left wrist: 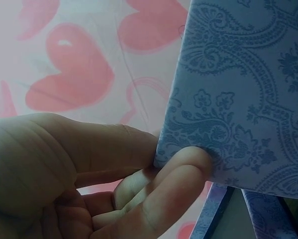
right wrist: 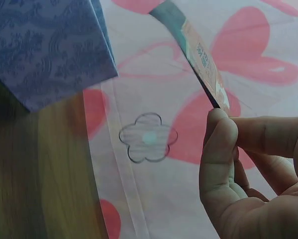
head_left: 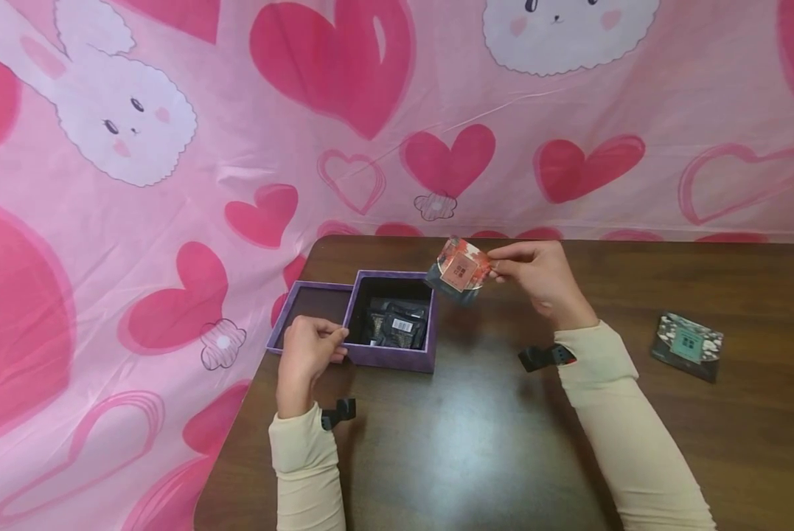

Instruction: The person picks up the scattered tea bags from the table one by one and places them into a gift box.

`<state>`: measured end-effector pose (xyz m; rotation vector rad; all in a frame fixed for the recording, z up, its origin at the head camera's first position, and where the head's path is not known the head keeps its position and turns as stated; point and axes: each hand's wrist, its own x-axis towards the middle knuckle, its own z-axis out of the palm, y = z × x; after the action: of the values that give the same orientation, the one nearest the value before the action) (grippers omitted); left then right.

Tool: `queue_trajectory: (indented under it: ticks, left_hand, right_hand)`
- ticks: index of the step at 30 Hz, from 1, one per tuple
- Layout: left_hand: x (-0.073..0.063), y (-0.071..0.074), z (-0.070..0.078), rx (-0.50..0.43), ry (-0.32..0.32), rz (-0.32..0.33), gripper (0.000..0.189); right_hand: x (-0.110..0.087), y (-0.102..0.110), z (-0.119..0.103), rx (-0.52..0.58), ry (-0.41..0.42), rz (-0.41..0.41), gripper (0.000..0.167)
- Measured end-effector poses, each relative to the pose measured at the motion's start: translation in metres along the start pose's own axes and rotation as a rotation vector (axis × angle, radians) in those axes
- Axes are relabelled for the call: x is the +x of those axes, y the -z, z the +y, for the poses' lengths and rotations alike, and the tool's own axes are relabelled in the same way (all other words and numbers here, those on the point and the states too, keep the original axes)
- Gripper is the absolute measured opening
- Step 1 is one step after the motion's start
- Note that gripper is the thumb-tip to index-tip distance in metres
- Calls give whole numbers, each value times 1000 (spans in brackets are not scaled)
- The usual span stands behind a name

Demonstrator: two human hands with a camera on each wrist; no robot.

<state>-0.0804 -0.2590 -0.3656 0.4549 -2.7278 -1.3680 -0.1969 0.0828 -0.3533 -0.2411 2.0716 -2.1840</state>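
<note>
In the head view my right hand (head_left: pixel 536 276) pinches the edge of a flat sachet (head_left: pixel 461 271) with an orange label, held up beside an open purple box (head_left: pixel 391 359). The right wrist view shows the sachet (right wrist: pixel 201 57) nearly edge-on between thumb and fingers. My left hand (head_left: pixel 309 354) holds the box's front left corner; close up, its thumb and fingertips grip the patterned box wall (left wrist: pixel 238 99). Inside the box lie several dark packets (head_left: pixel 402 326), one with a white barcode label. How many lie underneath is hidden.
The box lid (head_left: pixel 295 301) lies upturned against the box's left side. A second sachet (head_left: pixel 688 345) with a green label lies on the wooden table (head_left: pixel 450 457) at the right. A pink cloth (head_left: pixel 383 177) with hearts and rabbits hangs behind the table and down its left side.
</note>
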Motion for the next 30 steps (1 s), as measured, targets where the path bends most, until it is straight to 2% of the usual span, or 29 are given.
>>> queue_trajectory:
  ticks: [5,11,18,24,30]
  left_hand:
    - [-1,0,0,0,3,6,11]
    - [0,0,-1,-4,10,2,11]
    - [0,0,-1,-5,8,-1,11]
    - [1,1,-2,-10,3,5,11]
    - [1,1,-3,-21,4,3,11]
  right_hand:
    - [2,-19,2,50,-6,-29,28]
    - [3,-46,6,49,-40,-67,25]
    - [3,-74,8,70,-25,-100,24]
    - [4,-82,9,62,-37,-116,26]
    - [3,-76,14,-46,-43,-142,29]
